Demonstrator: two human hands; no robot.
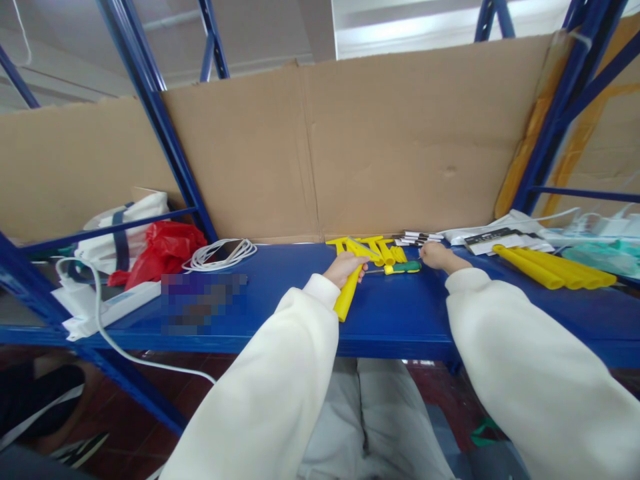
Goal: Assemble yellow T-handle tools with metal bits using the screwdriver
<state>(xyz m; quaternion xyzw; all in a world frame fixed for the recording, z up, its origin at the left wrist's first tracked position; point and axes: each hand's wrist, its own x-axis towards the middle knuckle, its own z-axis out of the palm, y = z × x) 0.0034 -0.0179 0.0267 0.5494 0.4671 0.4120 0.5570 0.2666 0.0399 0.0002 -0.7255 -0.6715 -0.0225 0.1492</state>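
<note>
My left hand is closed around a yellow tube-like handle, tilted with its lower end toward me. At its upper end is a yellow head with a thin pale strip across it. Further right, my right hand has its fingers curled together; what they hold, if anything, is hidden. Between the hands lies a screwdriver with a green and yellow grip. Behind it are several yellow T-shaped plastic parts. Small black-and-white pieces lie just behind my right hand.
Several yellow tubes lie on the blue shelf at right, beside white packets. At left are a coiled white cable, a red bag and a power strip. Cardboard walls the back. Another person's leg shows lower left.
</note>
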